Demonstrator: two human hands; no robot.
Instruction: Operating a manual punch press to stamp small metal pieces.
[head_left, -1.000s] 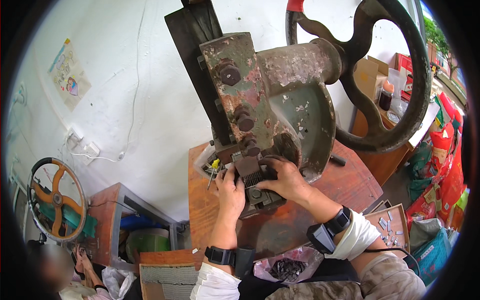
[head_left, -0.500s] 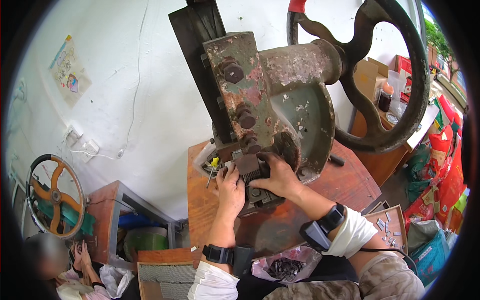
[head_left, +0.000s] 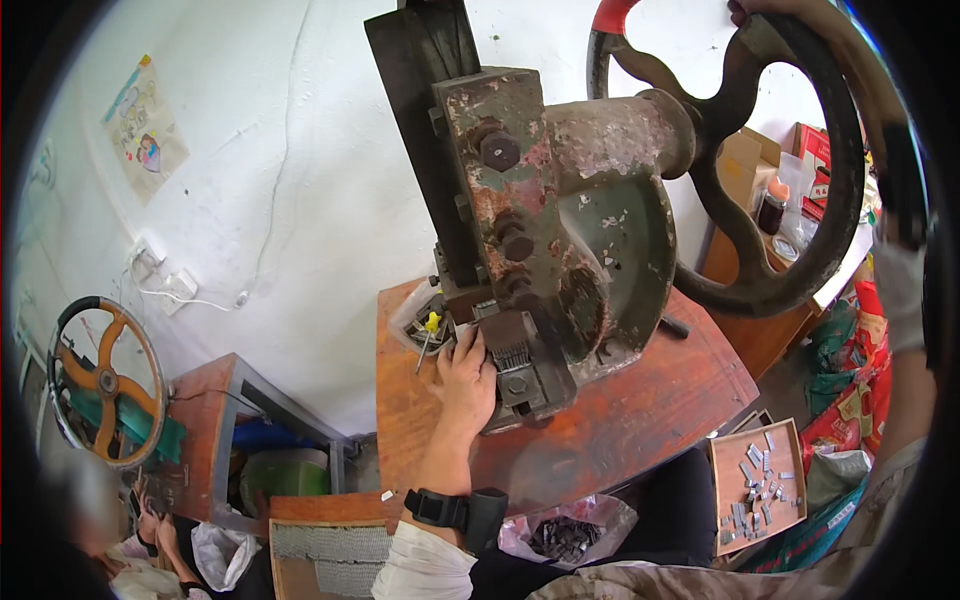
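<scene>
Press work is in hand, and I read the step as the handover from placing at the die to turning the wheel: my left hand point(head_left: 466, 385) attends the tooling while my right hand point(head_left: 738, 12) is up at the rim of the big handwheel point(head_left: 853, 180). The comb-like metal insert point(head_left: 512, 357) sits in the die block point(head_left: 545, 385), low on the flaking press head point(head_left: 505, 195), just in front of the dark punch. As I judge it, the next move calls for a controlled pull on the rim, with the left fingertips clear of the punch first. The left forearm rises from the lower edge, wrist nearly straight, back of the hand toward me, fingers half bent and close together against the die's left side, near a yellow-handled tool point(head_left: 432, 322). The right arm reaches high along the right edge, where the lens darkens and bends it, so I cannot tell how firmly that hand grips, nor whether the left pinches a piece.
</scene>
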